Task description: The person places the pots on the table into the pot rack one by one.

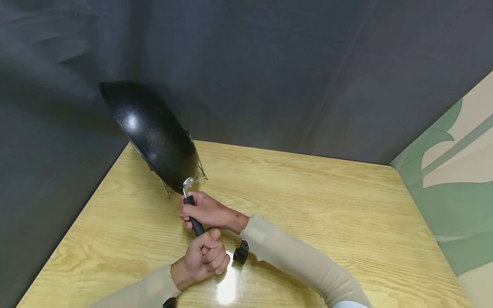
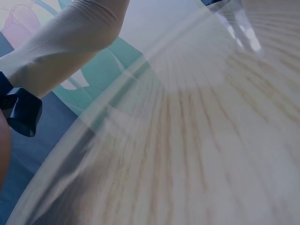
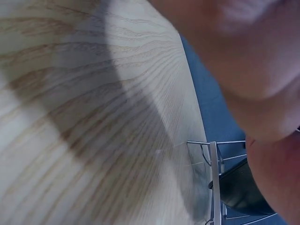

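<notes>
A black wok stands tilted up on its side at the far left of the table, its rounded underside facing me. Its black handle slopes down toward me. My right hand grips the handle near its metal bracket. Lower down, my left hand wraps its fingers round the handle's end and hides it. Thin metal legs of a wire rack show beneath the wok. In the right wrist view, the rack and part of the wok appear beyond my fingers.
The wooden table has a dark curtain behind it and along its left side. A green and beige patterned cloth hangs at the right. Small black devices sit by both wrists, one beside the right sleeve.
</notes>
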The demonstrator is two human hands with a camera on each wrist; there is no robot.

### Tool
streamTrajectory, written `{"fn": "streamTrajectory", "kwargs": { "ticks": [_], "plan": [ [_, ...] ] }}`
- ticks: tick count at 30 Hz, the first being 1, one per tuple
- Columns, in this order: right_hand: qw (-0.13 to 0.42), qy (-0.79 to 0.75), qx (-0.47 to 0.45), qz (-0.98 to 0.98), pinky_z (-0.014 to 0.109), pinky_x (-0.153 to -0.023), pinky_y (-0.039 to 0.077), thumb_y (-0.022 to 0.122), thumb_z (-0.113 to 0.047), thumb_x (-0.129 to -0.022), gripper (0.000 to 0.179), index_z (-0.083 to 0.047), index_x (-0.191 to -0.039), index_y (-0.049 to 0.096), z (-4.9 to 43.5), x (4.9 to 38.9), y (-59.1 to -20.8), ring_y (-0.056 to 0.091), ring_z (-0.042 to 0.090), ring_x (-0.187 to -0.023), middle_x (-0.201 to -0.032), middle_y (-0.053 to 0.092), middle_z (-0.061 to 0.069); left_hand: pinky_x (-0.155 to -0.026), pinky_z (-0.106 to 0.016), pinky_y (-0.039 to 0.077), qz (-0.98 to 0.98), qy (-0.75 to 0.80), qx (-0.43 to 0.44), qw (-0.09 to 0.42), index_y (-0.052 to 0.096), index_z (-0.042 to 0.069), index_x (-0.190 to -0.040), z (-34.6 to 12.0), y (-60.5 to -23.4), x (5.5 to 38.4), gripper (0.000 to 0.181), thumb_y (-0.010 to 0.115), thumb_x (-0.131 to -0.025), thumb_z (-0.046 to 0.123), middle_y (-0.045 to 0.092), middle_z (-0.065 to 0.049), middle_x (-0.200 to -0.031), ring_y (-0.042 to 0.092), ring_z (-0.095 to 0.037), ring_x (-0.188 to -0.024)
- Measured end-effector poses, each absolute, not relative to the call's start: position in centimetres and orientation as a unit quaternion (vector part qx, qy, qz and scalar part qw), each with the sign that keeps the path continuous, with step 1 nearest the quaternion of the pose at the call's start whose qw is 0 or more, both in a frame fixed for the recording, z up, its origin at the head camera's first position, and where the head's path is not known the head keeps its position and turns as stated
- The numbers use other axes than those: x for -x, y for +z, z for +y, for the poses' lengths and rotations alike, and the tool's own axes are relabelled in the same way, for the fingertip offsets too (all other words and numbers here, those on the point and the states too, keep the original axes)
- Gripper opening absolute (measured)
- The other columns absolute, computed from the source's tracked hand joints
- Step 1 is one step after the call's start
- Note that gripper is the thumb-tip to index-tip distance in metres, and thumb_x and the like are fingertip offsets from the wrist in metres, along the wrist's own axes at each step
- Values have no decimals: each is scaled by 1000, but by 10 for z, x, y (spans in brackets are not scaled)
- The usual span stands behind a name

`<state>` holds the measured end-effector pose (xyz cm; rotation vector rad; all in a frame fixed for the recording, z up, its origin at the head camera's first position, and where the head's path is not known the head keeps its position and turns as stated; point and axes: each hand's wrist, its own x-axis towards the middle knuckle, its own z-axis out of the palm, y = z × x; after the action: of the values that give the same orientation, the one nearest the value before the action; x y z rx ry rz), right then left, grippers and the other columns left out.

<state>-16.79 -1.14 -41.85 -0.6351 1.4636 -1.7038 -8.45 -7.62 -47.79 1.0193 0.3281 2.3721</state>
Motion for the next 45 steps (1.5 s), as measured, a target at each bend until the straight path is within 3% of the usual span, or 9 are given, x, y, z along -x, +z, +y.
{"fn": "streamTrajectory", "kwargs": {
  "ticks": [14,21,24,29,36,40,45],
  "plan": [
    [389,-657,249,595,23,-53,48,54,-4,-100,8,-8,-94,51,-18,165,-428,53,10,-55,-67,52,1,-50,-32,24,178,893,-314,268,26,14,-70,-87,-485,76,29,29,-97,4,27,5,-50,24,-14,-39],
    [379,-657,239,607,24,-54,51,59,-9,-100,4,-8,-98,55,-14,166,-426,57,11,-56,-68,56,1,-64,-23,50,243,890,-263,281,30,12,-73,-92,-483,75,30,27,-101,5,29,2,-54,26,-18,-45],
    [368,-648,245,620,24,-57,52,61,-11,-100,6,-7,-101,56,-11,167,-426,60,13,-58,-70,58,2,-68,-25,52,286,882,-239,288,36,14,-74,-95,-484,77,31,29,-103,7,32,2,-55,37,-14,-48],
    [338,-621,263,656,25,-62,54,62,-11,-99,7,-5,-102,59,-8,171,-427,65,17,-66,-76,63,7,-77,-31,51,366,864,-175,298,47,16,-79,-101,-488,79,30,34,-104,8,50,7,-65,57,-12,-63],
    [308,-578,298,694,23,-70,53,58,-8,-98,7,-4,-103,59,-4,177,-428,65,35,-79,-91,64,29,-88,-36,53,411,855,-79,307,53,9,-92,-109,-487,88,16,46,-106,6,57,-1,-81,63,-19,-82],
    [309,-563,304,704,23,-71,51,60,-12,-98,9,-5,-103,59,-3,179,-429,64,22,-74,-86,65,22,-93,-37,53,411,865,-44,283,50,6,-109,-113,-483,90,3,47,-106,6,59,-5,-92,63,-20,-90],
    [318,-550,307,708,22,-70,49,60,-13,-99,9,-6,-104,58,-2,182,-428,60,13,-68,-78,63,11,-99,-40,52,395,879,-16,266,45,2,-117,-114,-474,87,11,44,-106,4,61,-10,-101,65,-22,-97]
  ]
}}
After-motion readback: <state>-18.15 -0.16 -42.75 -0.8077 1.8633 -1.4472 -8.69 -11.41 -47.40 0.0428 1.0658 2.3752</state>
